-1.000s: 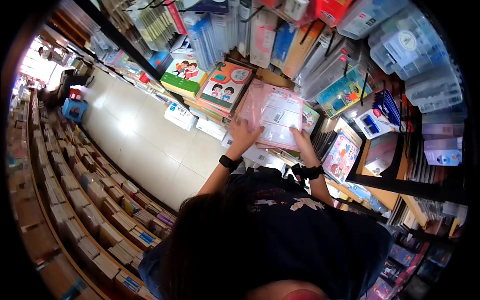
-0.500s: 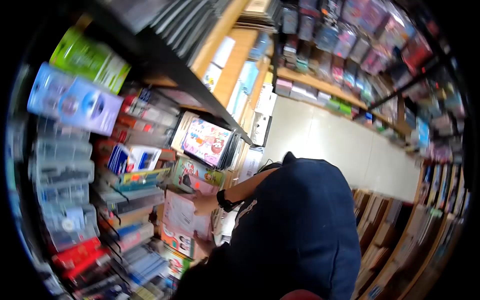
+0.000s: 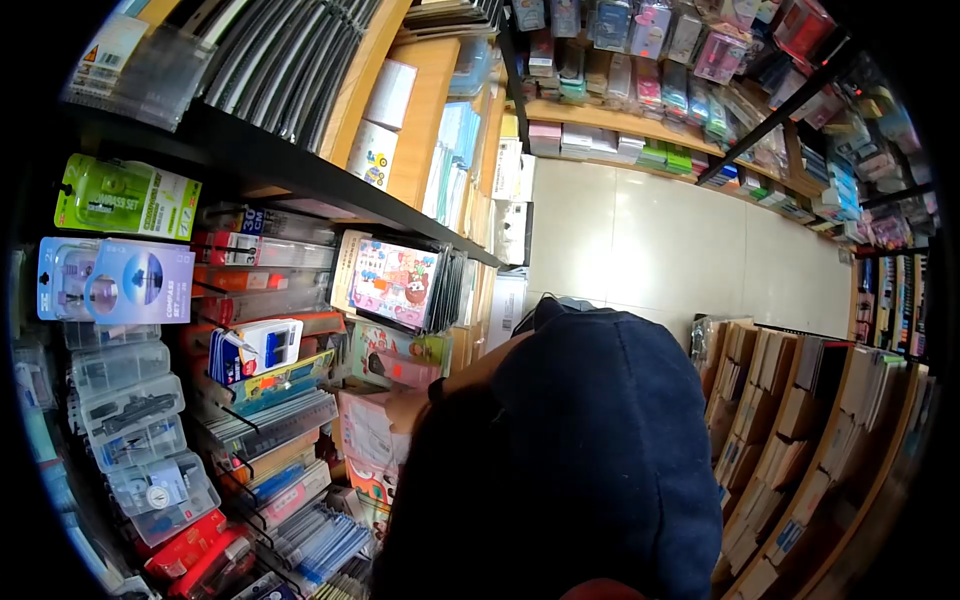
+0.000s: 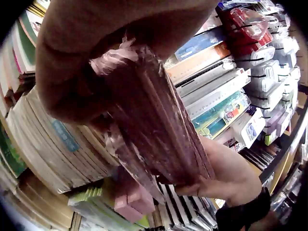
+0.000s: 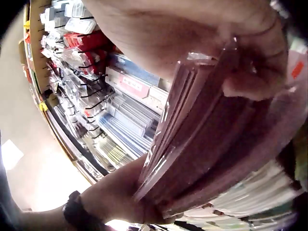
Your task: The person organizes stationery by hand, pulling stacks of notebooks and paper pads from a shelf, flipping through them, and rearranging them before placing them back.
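Note:
A stack of pink packs (image 4: 154, 115) in crinkled clear film is held between both hands, its layered edges showing in the wrist views. My left hand (image 4: 67, 72) curls round one end, its fingers partly hidden behind the film. At the opposite end my right hand (image 5: 202, 38) grips the stack with bent fingers. From above, the pink pack (image 3: 362, 425) with a whitish label shows beside the right hand (image 3: 405, 408), while dark hair hides the left hand. Red-and-white picture-covered booklets (image 3: 370, 480) lie just below the pack.
Hanging rulers (image 4: 207, 82) and clear plastic cases (image 3: 140, 420) crowd the hooks close by. A black shelf edge (image 3: 300, 180) runs above the work. Upright picture books (image 3: 395, 285) stand nearby. Tiled floor (image 3: 600, 240) and rows of books (image 3: 780, 430) lie behind the person.
The head view has swung round, so the shelves now fill its left side. The pink packs stay in both hands; the left hand has passed out of sight behind hair.

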Available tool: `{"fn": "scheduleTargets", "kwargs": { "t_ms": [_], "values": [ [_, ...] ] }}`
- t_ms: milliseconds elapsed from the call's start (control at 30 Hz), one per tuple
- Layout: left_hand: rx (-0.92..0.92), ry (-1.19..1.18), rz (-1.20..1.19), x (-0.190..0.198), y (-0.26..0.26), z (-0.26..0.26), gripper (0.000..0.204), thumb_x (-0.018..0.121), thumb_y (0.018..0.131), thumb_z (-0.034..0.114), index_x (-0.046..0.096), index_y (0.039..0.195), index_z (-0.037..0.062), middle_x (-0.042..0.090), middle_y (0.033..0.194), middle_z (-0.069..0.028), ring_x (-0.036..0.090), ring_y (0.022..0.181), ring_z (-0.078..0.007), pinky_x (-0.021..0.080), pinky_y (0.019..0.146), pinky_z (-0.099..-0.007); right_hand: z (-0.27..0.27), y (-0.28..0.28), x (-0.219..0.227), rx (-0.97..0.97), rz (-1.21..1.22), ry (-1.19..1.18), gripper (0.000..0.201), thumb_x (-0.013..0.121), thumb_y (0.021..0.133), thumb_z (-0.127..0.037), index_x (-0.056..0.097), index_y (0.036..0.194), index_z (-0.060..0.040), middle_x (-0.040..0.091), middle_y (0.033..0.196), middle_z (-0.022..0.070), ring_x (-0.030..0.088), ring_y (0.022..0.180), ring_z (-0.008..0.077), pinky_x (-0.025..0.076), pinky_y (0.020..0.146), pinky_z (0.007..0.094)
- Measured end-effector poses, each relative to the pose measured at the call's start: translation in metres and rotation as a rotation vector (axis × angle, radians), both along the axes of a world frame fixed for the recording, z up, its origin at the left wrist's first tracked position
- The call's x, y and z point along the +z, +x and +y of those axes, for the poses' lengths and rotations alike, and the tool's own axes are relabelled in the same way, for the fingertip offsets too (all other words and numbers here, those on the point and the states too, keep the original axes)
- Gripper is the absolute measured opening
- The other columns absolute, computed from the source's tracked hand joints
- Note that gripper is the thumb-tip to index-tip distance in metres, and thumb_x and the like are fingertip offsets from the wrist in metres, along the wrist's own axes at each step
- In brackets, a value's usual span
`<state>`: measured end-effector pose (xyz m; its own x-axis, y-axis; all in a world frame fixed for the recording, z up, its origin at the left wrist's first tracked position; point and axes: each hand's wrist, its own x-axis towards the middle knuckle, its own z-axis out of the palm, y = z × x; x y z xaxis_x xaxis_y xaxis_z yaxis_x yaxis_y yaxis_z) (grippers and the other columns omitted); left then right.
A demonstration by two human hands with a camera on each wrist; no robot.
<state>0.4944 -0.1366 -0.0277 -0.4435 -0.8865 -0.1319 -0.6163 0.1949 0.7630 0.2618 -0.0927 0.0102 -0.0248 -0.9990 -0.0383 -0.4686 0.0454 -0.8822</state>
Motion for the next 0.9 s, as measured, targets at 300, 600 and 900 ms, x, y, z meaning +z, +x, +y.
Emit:
{"fn": "scheduleTargets", "kwargs": {
  "t_ms": [300, 600, 900],
  "values": [
    [-0.049, -0.088, -0.004, 0.006, 0.000, 0.004, 0.064, 0.057, 0.060, -0.006, 0.029, 0.117, 0.0006, 0.036, 0.115, -0.0157, 0.034, 0.107, -0.0284, 0.031, 0.089, -0.0346, -0.007, -0.013, 0.021, 0.036, 0.094, 0.073, 0.048, 0.041, 0.071, -0.028, 0.044, 0.099, 0.0111, 0.051, 0.064, 0.0171, 0.048, 0.064, 0.0276, 0.030, 0.064, 0.0474],
    [-0.001, -0.288, -0.040, 0.052, -0.041, 0.058, 0.050, 0.050, 0.061, -0.009, 0.041, 0.110, 0.0016, 0.043, 0.109, -0.0129, 0.041, 0.101, -0.0231, 0.037, 0.082, -0.0307, -0.007, -0.035, 0.000, 0.322, 0.009, -0.184, 0.028, 0.045, 0.078, -0.027, 0.056, 0.082, -0.0015, 0.052, 0.060, 0.0167, 0.049, 0.050, 0.0206, 0.038, 0.046, 0.0349],
    [0.803, 0.261, 0.800, 0.107, -0.090, 0.125, 0.050, 0.062, 0.065, 0.012, 0.039, 0.106, -0.0026, 0.050, 0.096, -0.0107, 0.047, 0.087, -0.0162, 0.038, 0.076, -0.0273, 0.001, -0.036, 0.066, 0.219, -0.244, 0.357, 0.043, 0.047, 0.079, -0.032, 0.044, 0.104, 0.0032, 0.052, 0.096, 0.0118, 0.050, 0.088, 0.0173, 0.039, 0.075, 0.0235]
  ]
}}
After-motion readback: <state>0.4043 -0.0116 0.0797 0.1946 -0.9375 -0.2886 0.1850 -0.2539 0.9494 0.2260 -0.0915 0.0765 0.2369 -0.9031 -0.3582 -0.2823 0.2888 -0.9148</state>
